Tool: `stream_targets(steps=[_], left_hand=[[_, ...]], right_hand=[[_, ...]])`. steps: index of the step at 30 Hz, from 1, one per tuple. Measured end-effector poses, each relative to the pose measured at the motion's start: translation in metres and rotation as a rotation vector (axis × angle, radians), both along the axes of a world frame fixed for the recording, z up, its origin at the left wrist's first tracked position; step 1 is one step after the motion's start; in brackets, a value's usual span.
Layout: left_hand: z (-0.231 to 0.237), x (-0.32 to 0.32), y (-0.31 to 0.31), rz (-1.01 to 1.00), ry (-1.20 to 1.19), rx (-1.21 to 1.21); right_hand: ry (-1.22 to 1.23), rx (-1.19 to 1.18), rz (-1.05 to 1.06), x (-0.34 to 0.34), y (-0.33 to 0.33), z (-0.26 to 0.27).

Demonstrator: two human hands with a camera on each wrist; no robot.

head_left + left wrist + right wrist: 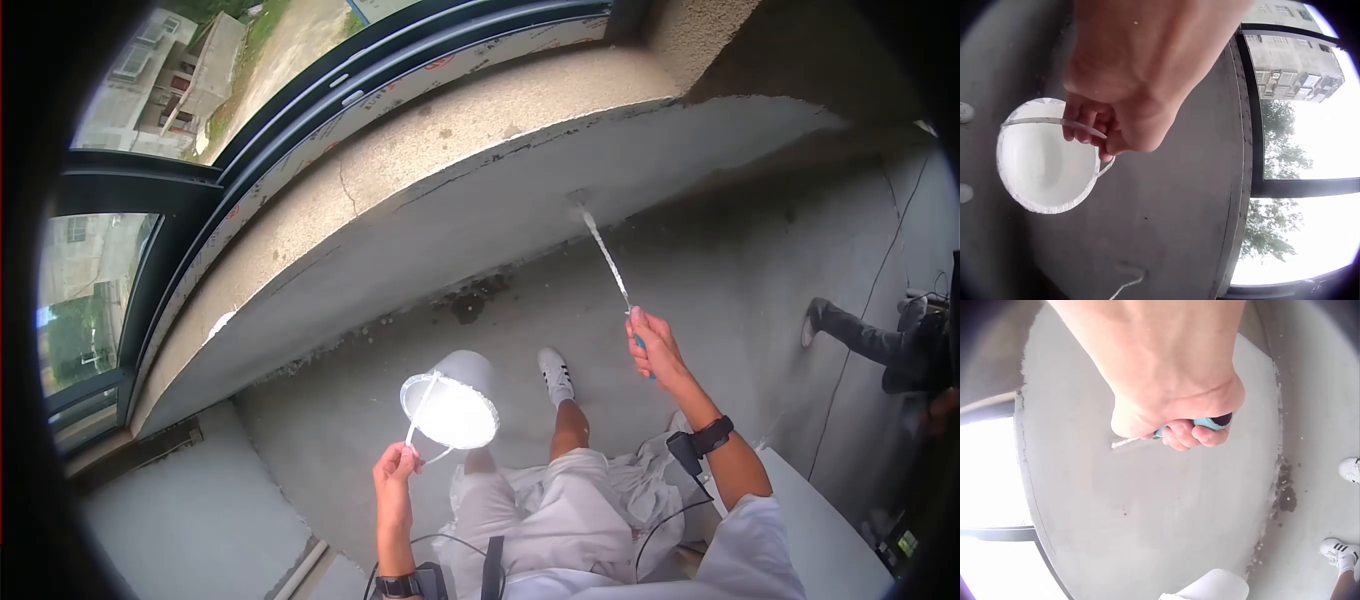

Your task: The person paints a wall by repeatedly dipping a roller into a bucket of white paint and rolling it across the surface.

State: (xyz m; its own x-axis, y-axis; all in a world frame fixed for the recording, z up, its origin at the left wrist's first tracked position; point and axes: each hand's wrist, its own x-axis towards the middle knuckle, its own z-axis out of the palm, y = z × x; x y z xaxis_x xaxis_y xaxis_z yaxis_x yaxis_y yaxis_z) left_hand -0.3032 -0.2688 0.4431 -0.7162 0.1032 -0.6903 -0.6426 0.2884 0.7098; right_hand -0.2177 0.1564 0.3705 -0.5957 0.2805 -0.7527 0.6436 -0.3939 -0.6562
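Note:
A white bucket (467, 368) hangs tilted from its thin handle, which my left hand (398, 464) pinches near the middle. White liquid, like paint, shows inside the bucket (1047, 169) in the left wrist view, and its rim is coated white. My right hand (655, 345) grips the teal handle (1211, 422) of a long tool with a thin, white-coated shaft (606, 250). The far end of that shaft meets the grey wall (450, 230) below the window sill, beside a small darker patch. The kind of head on the tool cannot be made out.
A rough stone sill (400, 165) and dark window frame (190, 200) run above the wall. Dark stains (467, 305) mark the floor along the wall's foot. Crumpled plastic sheeting (640, 480) lies by my legs. Another person's leg (860, 335) and a cable (850, 350) are at right.

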Motion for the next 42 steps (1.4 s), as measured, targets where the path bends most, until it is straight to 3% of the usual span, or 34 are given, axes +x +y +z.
stream_targets(steps=[6,11,20,28,33,37,42], left_hand=[[-0.015,0.003,0.048,-0.146,-0.126,0.07],[-0.032,0.012,0.027,-0.167,-0.156,0.064],[-0.071,0.027,-0.135,0.026,-0.172,-0.023],[-0.054,0.037,-0.279,0.261,-0.125,-0.16],[-0.035,0.05,-0.325,0.34,-0.1,-0.199],[-0.027,0.053,-0.332,0.345,-0.117,-0.286],[-0.021,0.047,-0.301,0.298,-0.113,-0.314]], right_hand=[[0.041,0.077,-0.171,0.03,0.084,-0.009],[0.03,0.105,-0.081,0.022,0.07,-0.023],[0.02,-0.085,0.027,-0.044,-0.153,-0.087],[0.084,-0.236,0.291,-0.133,-0.391,-0.119],[0.171,-0.17,0.507,-0.193,-0.513,-0.125],[0.198,-0.143,0.554,-0.216,-0.545,-0.127],[0.197,-0.021,0.553,-0.195,-0.466,-0.136]])
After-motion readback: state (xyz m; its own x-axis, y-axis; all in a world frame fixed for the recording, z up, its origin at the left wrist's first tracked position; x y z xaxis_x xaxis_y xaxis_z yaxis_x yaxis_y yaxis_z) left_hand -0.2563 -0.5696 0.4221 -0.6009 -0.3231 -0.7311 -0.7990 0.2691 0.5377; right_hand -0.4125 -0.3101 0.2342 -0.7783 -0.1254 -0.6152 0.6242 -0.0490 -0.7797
